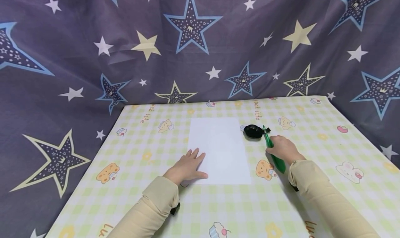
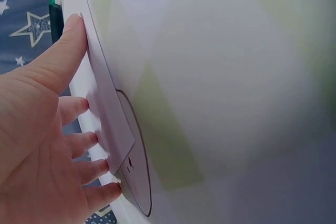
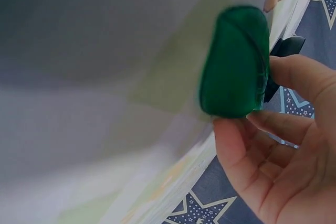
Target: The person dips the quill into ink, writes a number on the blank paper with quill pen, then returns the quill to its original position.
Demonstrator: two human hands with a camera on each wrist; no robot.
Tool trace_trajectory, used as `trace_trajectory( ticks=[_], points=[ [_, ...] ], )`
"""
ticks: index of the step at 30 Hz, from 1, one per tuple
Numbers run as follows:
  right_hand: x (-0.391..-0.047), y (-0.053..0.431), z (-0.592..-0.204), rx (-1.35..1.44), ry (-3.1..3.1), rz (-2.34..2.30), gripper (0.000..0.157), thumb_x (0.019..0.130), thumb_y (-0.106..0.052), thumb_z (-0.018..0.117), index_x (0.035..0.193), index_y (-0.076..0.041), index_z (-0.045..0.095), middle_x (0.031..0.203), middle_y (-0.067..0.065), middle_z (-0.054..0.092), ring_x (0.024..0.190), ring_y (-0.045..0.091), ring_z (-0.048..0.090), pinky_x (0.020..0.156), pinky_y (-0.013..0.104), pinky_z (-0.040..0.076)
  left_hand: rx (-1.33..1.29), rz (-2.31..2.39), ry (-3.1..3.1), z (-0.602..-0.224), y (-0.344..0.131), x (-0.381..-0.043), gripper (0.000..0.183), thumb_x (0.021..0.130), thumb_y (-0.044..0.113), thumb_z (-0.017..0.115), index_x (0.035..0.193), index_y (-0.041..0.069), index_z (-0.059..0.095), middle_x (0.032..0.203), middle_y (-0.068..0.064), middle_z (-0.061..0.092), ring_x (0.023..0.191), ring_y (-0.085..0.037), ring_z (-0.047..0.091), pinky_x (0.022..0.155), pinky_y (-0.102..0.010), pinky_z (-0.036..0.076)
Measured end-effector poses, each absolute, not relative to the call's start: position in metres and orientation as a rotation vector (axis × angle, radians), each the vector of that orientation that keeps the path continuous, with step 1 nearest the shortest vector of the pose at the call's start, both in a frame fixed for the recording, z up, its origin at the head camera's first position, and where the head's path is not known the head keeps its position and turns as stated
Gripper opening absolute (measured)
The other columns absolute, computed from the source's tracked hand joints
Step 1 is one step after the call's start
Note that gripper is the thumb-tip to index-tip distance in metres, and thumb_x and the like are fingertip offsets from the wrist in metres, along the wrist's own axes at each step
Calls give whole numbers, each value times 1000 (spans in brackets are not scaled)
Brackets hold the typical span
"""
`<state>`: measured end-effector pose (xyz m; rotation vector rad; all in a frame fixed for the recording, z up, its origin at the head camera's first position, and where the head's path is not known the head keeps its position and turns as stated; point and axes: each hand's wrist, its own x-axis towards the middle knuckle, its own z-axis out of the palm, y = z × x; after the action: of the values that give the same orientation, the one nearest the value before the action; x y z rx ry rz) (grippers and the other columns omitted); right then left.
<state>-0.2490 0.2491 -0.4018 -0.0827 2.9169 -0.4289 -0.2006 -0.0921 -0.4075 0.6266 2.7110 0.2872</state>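
My left hand (image 1: pixel 189 167) lies with spread fingers on the lower left part of a white sheet of paper (image 1: pixel 223 144). In the left wrist view its thumb and fingertips rest along the paper's edge. My right hand (image 1: pixel 283 147) holds a long green translucent tool (image 1: pixel 278 163) right of the paper. The tool tapers to a slender far tip and has a broad rounded near end (image 3: pixel 236 64); its exact kind cannot be told. Beside that tip lies a glossy black oval thing (image 1: pixel 253 131) with a small black piece at its right.
A tablecloth (image 1: pixel 131 186) with pale green checks and cartoon prints covers the table. Behind the table and at its left hangs a dark curtain (image 1: pixel 125 16) printed with stars. Black wrist straps (image 1: pixel 175 208) show under the beige sleeves (image 1: pixel 331 193).
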Motion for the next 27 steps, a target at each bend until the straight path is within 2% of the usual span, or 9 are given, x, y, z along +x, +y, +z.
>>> trace_trajectory(
  ticks=[7,12,16,19,23,27],
  points=[
    [-249,249,-402,-73,2925,-423,48,82,-18,65,118,9,51,89,16,56,75,26,52,65,39,46,610,305,2715,-409,-89,-201,81,83,51,59,145,8,28,150,-19,15,135,-39,9,106,-54,14],
    [-248,251,-401,-82,2949,-477,50,82,-17,64,121,11,49,96,21,58,77,27,54,69,42,47,613,326,2721,-408,-87,-201,80,84,49,60,145,8,29,150,-19,15,135,-40,10,104,-56,14],
    [-247,254,-398,-80,2942,-639,58,83,-16,63,129,12,41,104,26,56,80,28,56,74,44,48,613,323,2726,-408,-87,-201,80,84,49,60,145,8,29,149,-19,16,135,-41,11,104,-57,15],
    [-246,257,-394,-86,2890,-843,66,85,-15,61,137,10,30,108,28,52,78,26,57,69,40,50,614,319,2729,-408,-87,-201,81,84,50,60,145,8,29,149,-19,16,135,-41,11,104,-57,15],
    [-242,258,-386,-134,2757,-1206,71,89,-13,57,145,0,16,116,32,45,69,22,58,60,37,53,610,313,2733,-408,-87,-200,81,83,50,60,145,8,29,149,-19,16,134,-41,11,104,-57,15],
    [-236,261,-380,-198,2480,-1625,67,94,-13,51,148,-6,11,122,33,37,74,21,59,68,43,53,602,319,2733,-407,-87,-200,81,83,49,60,145,8,29,149,-19,16,134,-41,11,104,-57,15]
  ],
)
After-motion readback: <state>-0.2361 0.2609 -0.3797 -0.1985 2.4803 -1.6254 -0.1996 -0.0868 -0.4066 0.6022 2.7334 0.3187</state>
